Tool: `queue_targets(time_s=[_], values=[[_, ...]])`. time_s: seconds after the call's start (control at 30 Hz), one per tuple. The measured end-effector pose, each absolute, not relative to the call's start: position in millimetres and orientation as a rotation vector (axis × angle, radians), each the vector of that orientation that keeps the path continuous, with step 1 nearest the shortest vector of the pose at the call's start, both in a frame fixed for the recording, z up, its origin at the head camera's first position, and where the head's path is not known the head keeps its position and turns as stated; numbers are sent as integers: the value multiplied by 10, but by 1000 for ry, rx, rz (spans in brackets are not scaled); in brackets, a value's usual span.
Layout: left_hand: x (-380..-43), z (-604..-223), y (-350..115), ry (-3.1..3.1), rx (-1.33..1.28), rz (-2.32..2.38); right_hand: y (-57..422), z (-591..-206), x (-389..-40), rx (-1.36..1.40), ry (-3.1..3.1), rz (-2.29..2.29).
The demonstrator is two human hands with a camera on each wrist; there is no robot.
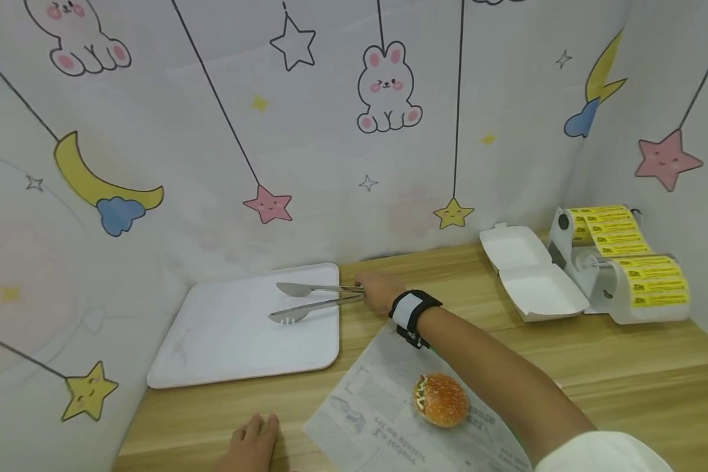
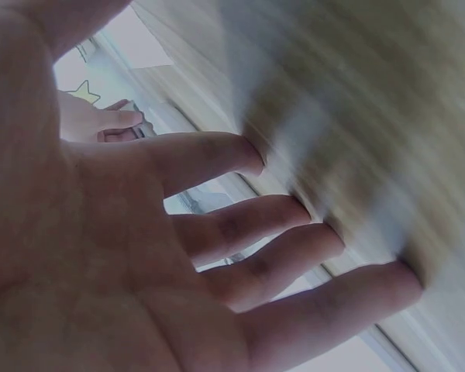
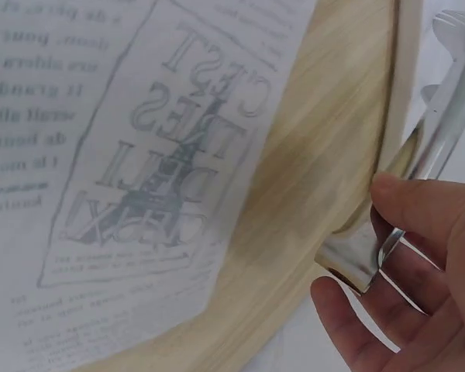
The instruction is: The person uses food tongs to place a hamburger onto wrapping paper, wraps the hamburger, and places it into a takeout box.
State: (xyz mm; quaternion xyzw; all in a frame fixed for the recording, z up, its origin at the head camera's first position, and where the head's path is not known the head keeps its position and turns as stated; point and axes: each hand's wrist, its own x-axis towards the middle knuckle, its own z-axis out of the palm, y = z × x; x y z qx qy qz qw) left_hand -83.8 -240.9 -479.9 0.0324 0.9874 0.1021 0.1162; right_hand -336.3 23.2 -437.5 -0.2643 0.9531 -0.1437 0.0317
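My right hand (image 1: 382, 292) grips metal tongs (image 3: 442, 124) near their closed end, thumb on one side and fingers on the other. In the head view the spread tips of the tongs lie over a white tray (image 1: 248, 328), with nothing between them. Fingertips of my left hand (image 1: 254, 446) rest on the table in front of the tray; its fingers look relaxed and hold nothing in the left wrist view. A sesame-bun burger (image 1: 441, 400) sits on a sheet of newsprint-style paper (image 1: 366, 419) below my right forearm.
An opened white takeout box (image 1: 543, 288) stands at the back right. Beside it is a label dispenser (image 1: 590, 275) with a roll of yellow labels (image 1: 651, 282). A printed cloth wall (image 1: 330, 144) runs behind the wooden table (image 1: 613, 387).
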Motion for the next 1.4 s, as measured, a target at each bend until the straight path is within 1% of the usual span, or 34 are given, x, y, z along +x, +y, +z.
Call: queue_targets(time_s=[0.3,0.43,0.63,0.73,0.83,0.93,1.07,1.17,1.3,1.4], values=[[-805,-4823,-2318,2911,139,269,403,-4516,-3360,-836,2943,-461],[-796,-4841,-2325,2917,151,313,546,-4453,-3372,-845,2879,-527],[-778,-4790,-2332,2911,147,296,975,-4248,-3385,-906,2851,-563],[-780,-4736,-2340,2946,158,269,1210,-4135,-3300,-913,2837,-543],[-797,-4673,-2352,2961,176,280,1409,-4128,-3195,-893,2816,-551],[-808,-4640,-2367,2947,182,289,1536,-4224,-3105,-879,2792,-557],[-815,-4642,-2374,2926,197,268,1641,-4409,-2982,-923,2774,-540],[-813,-4663,-2366,2935,221,246,1719,-4478,-2857,-949,2782,-538],[-808,-4688,-2341,2940,245,246,1883,-4438,-2609,-911,2797,-596],[-789,-4705,-2338,2934,244,250,2072,-4389,-2318,-910,2812,-593]])
